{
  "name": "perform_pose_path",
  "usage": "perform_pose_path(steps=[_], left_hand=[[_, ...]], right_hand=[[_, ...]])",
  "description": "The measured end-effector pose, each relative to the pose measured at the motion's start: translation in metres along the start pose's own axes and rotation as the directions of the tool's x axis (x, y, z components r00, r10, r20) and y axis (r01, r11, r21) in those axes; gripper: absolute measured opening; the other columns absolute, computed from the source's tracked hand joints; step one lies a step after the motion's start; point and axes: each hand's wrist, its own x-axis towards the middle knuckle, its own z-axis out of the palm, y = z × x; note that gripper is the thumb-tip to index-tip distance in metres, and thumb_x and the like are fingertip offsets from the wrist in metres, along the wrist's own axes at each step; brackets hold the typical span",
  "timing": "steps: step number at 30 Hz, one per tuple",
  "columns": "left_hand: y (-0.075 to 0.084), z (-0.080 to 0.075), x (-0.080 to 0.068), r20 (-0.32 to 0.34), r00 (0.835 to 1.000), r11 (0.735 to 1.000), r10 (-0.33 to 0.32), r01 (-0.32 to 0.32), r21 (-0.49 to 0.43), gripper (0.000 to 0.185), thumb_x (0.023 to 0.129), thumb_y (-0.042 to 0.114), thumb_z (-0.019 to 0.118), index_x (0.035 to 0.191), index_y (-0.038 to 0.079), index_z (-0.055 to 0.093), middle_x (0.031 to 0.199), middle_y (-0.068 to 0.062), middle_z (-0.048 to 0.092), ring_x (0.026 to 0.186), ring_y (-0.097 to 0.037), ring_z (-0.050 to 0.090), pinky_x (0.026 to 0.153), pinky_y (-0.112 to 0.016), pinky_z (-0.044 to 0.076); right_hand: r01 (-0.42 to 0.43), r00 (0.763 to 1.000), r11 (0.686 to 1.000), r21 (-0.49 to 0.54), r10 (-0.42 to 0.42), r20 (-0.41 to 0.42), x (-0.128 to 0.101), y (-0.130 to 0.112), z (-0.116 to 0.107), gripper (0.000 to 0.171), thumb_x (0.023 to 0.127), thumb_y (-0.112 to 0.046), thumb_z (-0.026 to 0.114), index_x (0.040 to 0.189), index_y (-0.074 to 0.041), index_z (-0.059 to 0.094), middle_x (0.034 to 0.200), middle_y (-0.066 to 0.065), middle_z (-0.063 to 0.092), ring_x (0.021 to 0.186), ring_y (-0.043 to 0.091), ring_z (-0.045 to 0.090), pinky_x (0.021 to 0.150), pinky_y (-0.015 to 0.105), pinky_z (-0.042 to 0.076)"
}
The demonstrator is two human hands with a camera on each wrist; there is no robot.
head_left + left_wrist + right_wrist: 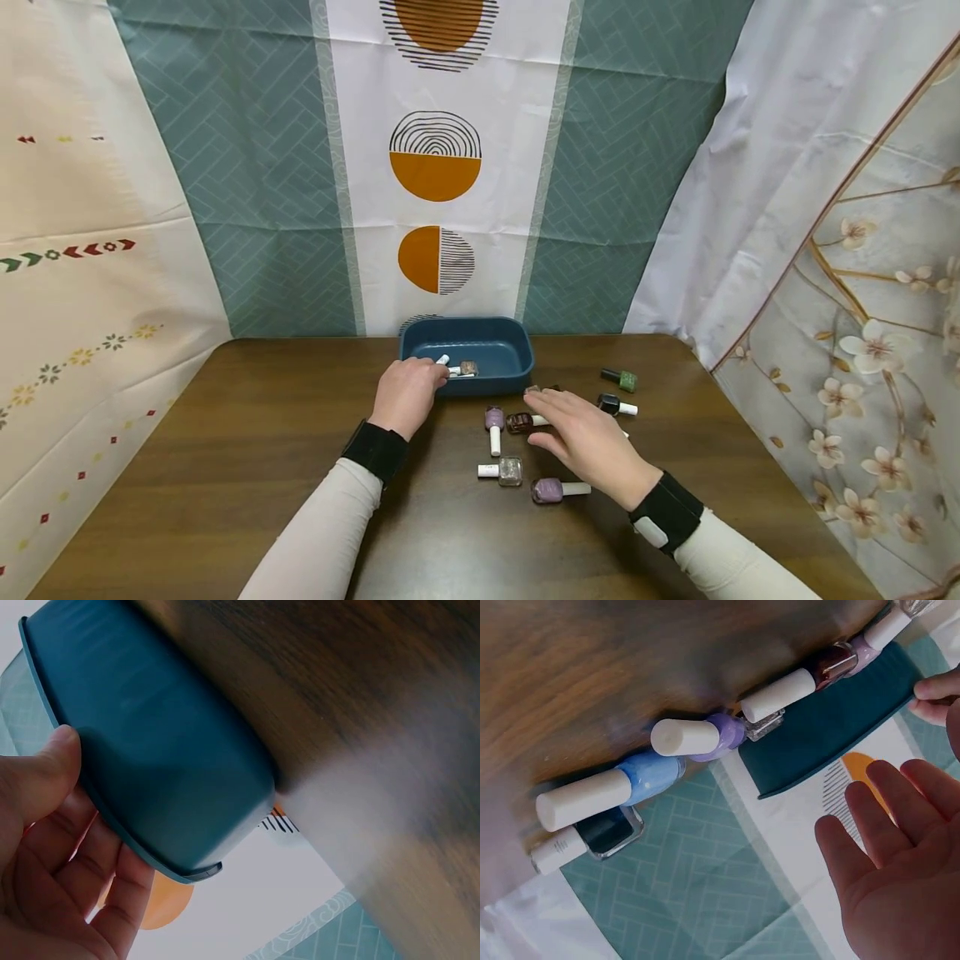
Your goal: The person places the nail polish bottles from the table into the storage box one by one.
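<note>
My left hand grips the near left rim of a dark blue plastic bin, the thumb outside the wall in the left wrist view. Inside the bin lie a few nail polish bottles, partly hidden by that hand. My right hand hovers with spread, fairly straight fingers over nail polish bottles and holds nothing. Near it lie a purple bottle, a glittery silver bottle, a dark red bottle and another purple one. A light blue bottle shows in the right wrist view.
A green bottle with a black cap and a dark bottle with a white cap lie at the right of the brown wooden table. Patterned curtains hang behind the table and at both sides.
</note>
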Motion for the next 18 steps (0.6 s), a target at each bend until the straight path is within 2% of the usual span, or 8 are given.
perform_pose_path(steps=[6,18], left_hand=[[0.002,0.000,0.002,0.050,0.999,1.000,-0.021,0.021,0.008,0.011,0.097,0.012,0.086,0.108,0.013,0.088,0.094,-0.003,0.081,0.085,-0.024,0.072,0.080,-0.042,0.057],[0.001,-0.003,0.006,0.067,0.997,1.000,-0.025,0.025,-0.001,0.013,0.097,0.013,0.087,0.110,0.013,0.088,0.094,-0.003,0.081,0.083,-0.023,0.070,0.080,-0.041,0.057]], right_hand=[[0.053,0.999,0.998,-0.016,-0.053,0.013,-0.017,-0.003,-0.006,0.061,0.103,-0.040,0.080,0.153,-0.008,0.066,0.151,0.008,0.068,0.143,0.029,0.061,0.119,0.051,0.047],[0.103,0.993,0.995,-0.012,-0.102,0.058,-0.033,-0.001,-0.007,0.061,0.098,-0.039,0.086,0.148,-0.009,0.069,0.146,0.006,0.071,0.136,0.027,0.067,0.110,0.050,0.054]])
